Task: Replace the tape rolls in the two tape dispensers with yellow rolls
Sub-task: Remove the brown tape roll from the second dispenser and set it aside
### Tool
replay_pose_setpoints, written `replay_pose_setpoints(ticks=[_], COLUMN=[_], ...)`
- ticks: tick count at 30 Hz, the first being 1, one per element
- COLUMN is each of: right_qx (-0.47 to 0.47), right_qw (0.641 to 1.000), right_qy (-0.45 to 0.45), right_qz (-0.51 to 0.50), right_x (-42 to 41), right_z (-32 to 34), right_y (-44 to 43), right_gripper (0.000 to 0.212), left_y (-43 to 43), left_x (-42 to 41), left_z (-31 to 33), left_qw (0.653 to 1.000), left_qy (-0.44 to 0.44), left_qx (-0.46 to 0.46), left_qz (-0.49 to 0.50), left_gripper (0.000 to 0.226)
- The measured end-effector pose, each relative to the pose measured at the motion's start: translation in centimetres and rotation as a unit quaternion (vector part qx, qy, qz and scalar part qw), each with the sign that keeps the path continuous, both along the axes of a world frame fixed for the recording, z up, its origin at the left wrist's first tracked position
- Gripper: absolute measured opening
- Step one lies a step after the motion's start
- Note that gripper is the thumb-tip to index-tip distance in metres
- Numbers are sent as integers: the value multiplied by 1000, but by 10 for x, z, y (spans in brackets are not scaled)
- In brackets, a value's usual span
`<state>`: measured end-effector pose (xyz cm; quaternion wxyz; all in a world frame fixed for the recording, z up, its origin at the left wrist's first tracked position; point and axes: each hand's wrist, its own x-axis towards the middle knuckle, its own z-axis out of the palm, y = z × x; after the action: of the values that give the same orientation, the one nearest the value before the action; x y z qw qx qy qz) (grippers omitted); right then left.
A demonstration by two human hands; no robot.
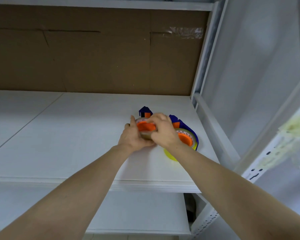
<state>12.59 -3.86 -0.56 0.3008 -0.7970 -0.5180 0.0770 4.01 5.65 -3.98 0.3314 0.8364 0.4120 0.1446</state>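
Note:
Two blue tape dispensers with orange hubs stand on a white shelf [76, 135]. The left dispenser [144, 110] carries a clear tape roll [140, 120] on its orange hub [145, 126]. My left hand [134, 136] holds that dispenser from below and the left. My right hand [163, 129] curls its fingers over the roll's top edge. The right dispenser [185, 126] sits beside my right wrist with a clear roll [186, 132] on it. Under my right forearm lies a yellow roll [169, 154], partly hidden.
A brown cardboard back panel [93, 54] closes the rear of the shelf. A white metal upright [204, 58] and a slanted brace [215, 129] stand close to the right of the dispensers. Another white shelf [137, 213] lies below.

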Motion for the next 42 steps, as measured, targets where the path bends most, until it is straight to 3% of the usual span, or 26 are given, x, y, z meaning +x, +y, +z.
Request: replay_pose_setpoints(ticks=[2, 4, 9, 12, 14, 22, 27, 30, 32, 34, 36, 37, 39, 42], right_qx=[-38, -83, -101, -101, -114, -122, -117, -96, -62, 18, 70, 66, 51, 100], right_qw=[999, 996, 994, 993, 990, 981, 976, 985, 993, 992, 945, 932, 931, 924], right_qy=[30, 19, -37, -51, -76, -141, -172, -138, -82, 111, 319, 356, 353, 357], right_qz=[-20, -17, -25, -33, -43, -49, -62, -49, -49, -64, -20, 10, 70, 97], right_x=[8, 11, 14, 21, 28, 23, 25, 25, 24, 20, 12, 6, -9, -33], right_z=[5, 9, 12, 8, 4, 0, -2, 1, 9, 27, 47, 54, 59, 51], right_y=[1, 2, 6, 6, 6, 11, 9, 5, 4, 6, 8, 11, 20, 40], right_gripper=[57, 56, 33, 25, 17, 20, 22, 20, 27, 48, 76, 91, 110, 99], left_y=[1, 0, -5, -6, 0, 10, 8, 14, 20, 23, 20, 18, 13, 5], left_x=[0, 0, 11, 14, 10, -6, 0, -6, -13, -22, -29, -33, -41, -62], left_z=[2, 7, 15, 16, 18, 28, 53, 72, 80, 86, 91, 93, 95, 95], left_qw=[1000, 999, 995, 995, 998, 999, 982, 965, 944, 913, 881, 870, 858, 860], left_qy=[15, 39, 87, 77, 55, -23, -131, -197, -246, -285, -319, -327, -339, -329], left_qx=[-3, 14, 50, 58, 43, -40, -137, -170, -208, -279, -344, -364, -384, -381], left_qz=[8, 7, 11, 16, 7, -19, 7, 38, 70, 80, 62, 55, 47, 79], left_gripper=[118, 111, 133, 100, 95, 125, 135, 105, 96, 82, 50, 39, 38, 44])
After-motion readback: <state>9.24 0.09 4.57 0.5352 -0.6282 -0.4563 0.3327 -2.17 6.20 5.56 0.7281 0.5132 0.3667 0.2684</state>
